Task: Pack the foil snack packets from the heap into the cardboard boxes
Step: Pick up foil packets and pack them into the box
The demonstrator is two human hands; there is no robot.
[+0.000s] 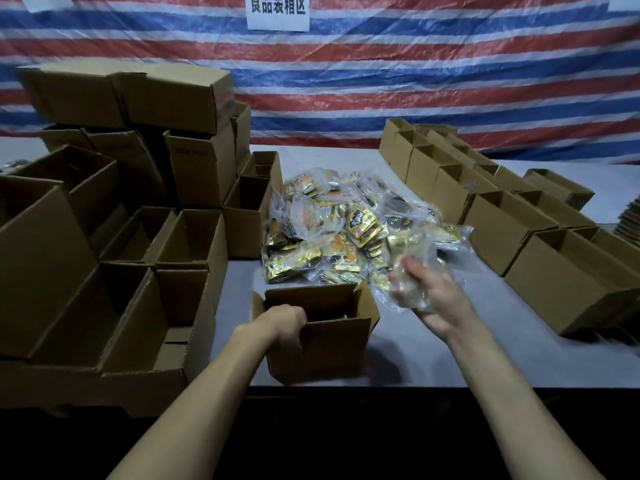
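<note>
At the grey worktop's (433, 355) near edge, the left grip (284, 323) curls over the small open brown cardboard box's (332, 344) rim to steady it, while the right grip (429, 296) clutches a blurred clear bag of gold foil snack packets (414, 252) beside it, apparently for loading, just in front of the mid-worktop heap of gold foil packets (329, 233).

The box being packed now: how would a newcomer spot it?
On the grey table, find the heap of foil packets. The open cardboard box stands alone just nearer than the heap, at the table's front edge. Unlike the stacked boxes on the left and the row on the right, it has the left hand gripping its near rim.
</note>
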